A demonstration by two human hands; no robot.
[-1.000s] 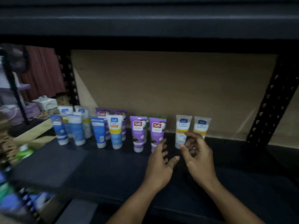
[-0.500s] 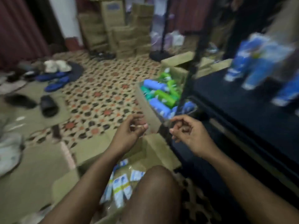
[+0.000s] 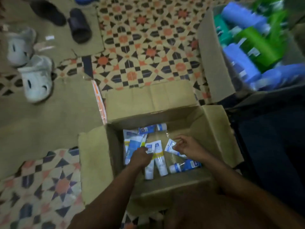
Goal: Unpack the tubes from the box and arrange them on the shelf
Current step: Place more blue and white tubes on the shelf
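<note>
The open box (image 3: pixel 214 138) sits on the tiled floor (image 3: pixel 148 52), flaps spread, just in front of the person's knee (image 3: pixel 206 212). The tubes (image 3: pixel 132 144) lie loose on its bottom. Most are heaped along the left wall, a few are at the back, and one blue-capped one lies near the front right corner.

Both arms reach down into it. The left grip (image 3: pixel 142 157) lies on top of a pair of yellow tubes (image 3: pixel 160 164) at the middle, with its fingers curled down over the upper end of the left one. Whether they have closed around it cannot be told. The right grip (image 3: pixel 189 148) pinches the flat end of a blue tube (image 3: pixel 170 146) between thumb and fingers, beside the pair and apart from the left grip.

A second box (image 3: pixel 212 60) holding blurred green and blue packs (image 3: pixel 254 45) stands at the upper right. White slippers (image 3: pixel 35 80) and dark slippers (image 3: pixel 79 25) lie on flattened cardboard (image 3: pixel 49 113) to the left.
</note>
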